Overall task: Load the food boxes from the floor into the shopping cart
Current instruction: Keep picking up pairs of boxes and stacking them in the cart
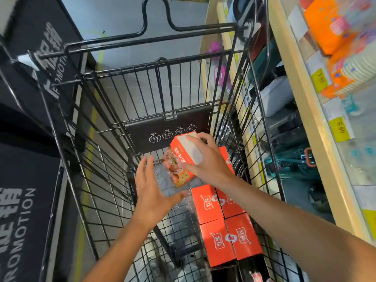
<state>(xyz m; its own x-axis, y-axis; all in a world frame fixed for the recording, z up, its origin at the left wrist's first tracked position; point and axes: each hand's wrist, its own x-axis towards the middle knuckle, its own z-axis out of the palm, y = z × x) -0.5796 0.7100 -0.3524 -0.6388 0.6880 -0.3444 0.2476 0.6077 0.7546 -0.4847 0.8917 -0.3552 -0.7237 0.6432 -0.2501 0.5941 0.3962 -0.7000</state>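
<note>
A black wire shopping cart (pixel 114 110) fills the middle of the head view. Inside it, my right hand (pixel 205 159) grips an orange food box (pixel 180 161) with a food picture on its face, tilted and held above the cart floor. My left hand (pixel 151 190) reaches in beside it with fingers spread, its thumb near the box's lower corner; I cannot tell whether it touches. Several orange boxes (pixel 225 222) lie packed in rows along the cart's right side, below the held box. Crumpled clear plastic wrap (pixel 175 190) lies under the held box.
A wooden store shelf (pixel 317 119) with yellow price tags and orange packages runs close along the cart's right side. A black promotion stand (pixel 26 180) is close on the left. Grey tiled floor (pixel 122 17) shows beyond the cart. A shoe (pixel 150 247) shows through the cart bottom.
</note>
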